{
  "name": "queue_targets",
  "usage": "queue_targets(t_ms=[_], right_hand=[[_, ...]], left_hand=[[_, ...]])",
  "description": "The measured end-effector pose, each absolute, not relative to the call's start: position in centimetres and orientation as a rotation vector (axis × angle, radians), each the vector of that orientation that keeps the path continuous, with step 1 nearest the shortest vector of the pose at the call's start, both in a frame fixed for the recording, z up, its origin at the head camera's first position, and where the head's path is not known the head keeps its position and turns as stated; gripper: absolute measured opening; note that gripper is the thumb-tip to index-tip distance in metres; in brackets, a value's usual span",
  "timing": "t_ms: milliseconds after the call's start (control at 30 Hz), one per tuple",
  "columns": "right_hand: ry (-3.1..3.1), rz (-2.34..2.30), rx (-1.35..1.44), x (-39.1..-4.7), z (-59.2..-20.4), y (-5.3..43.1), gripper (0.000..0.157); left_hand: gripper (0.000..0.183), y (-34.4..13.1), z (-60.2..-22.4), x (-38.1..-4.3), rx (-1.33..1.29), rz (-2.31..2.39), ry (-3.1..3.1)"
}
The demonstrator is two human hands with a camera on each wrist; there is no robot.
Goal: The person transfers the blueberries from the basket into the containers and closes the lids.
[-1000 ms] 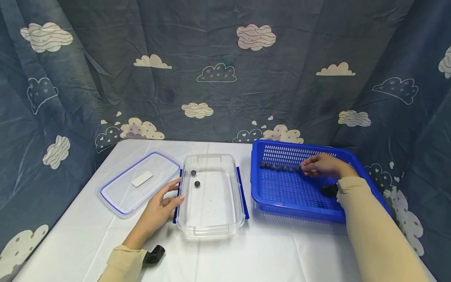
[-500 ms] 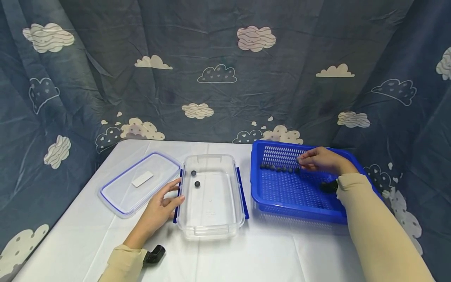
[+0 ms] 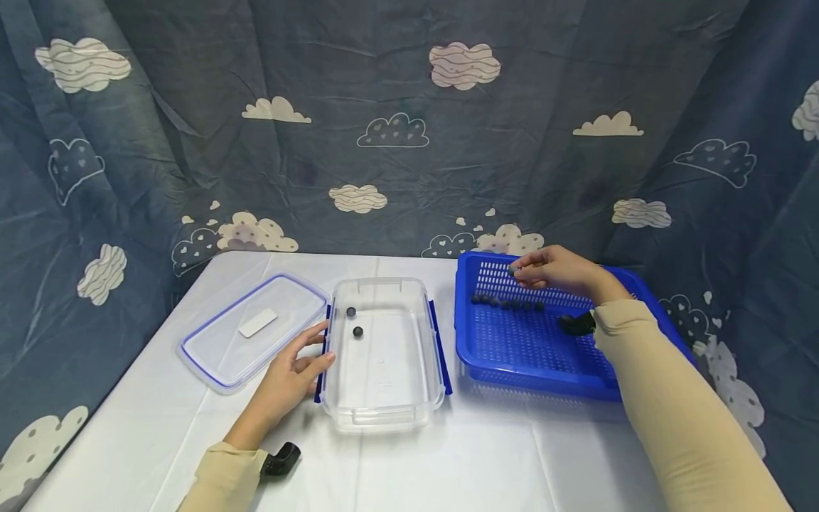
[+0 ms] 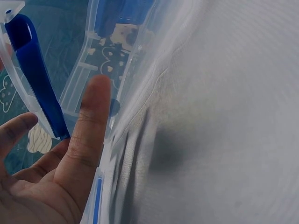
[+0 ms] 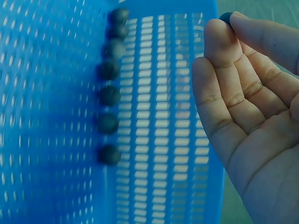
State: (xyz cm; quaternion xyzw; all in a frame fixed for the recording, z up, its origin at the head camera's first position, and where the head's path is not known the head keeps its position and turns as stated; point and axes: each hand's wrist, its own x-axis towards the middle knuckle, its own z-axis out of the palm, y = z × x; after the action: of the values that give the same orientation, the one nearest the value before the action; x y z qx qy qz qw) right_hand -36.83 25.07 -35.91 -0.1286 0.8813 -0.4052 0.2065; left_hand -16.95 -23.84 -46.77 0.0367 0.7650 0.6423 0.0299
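Pinching a ball [image 5: 226,17] between thumb and fingertip, the right hand [image 3: 563,272] holds it up near the far rim of the basket [image 3: 544,377], above the row [image 3: 505,304]; so narrow a grip probably suits something this small and round. The row's seven balls lie along the foot of the far wall, which likely stops them rolling on. Two balls [image 3: 357,332] sit in the box [image 3: 390,412], toward its far left, just apart. At the box's left side, by the flap [image 4: 39,77], the left hand [image 3: 288,380] rests with thumb and fingers well apart, seemingly steadying rather than clasping; how hard it presses, I cannot tell. The lid [image 3: 220,348] lies flat on the table [image 3: 473,455] beside it, leaving the box uncovered for reaching in.
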Motion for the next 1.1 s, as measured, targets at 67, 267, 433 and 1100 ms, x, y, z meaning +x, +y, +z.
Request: queue_targets(t_ms=[67,267,433,1100], right_hand=[[2.467,-1.115,-0.377,-36.8,-35.7,24.3,0.044],[2.473,-1.134,-0.43,-36.5,-34.9,22.2,0.042],[2.479,-1.141,-0.493,-36.5,-34.5,21.0,0.04],[2.324,-1.283,-0.635,-35.5,-33.1,15.6,0.036]], left_hand=[[0.062,-23.9,-46.8,-16.9,0.113,1.98,2.359],[0.063,-23.9,-46.8,-17.0,0.122,1.976,2.359],[0.064,-24.0,-46.8,-17.1,0.13,1.978,2.358],[0.064,-23.8,-46.7,-16.9,0.117,1.984,2.365]])
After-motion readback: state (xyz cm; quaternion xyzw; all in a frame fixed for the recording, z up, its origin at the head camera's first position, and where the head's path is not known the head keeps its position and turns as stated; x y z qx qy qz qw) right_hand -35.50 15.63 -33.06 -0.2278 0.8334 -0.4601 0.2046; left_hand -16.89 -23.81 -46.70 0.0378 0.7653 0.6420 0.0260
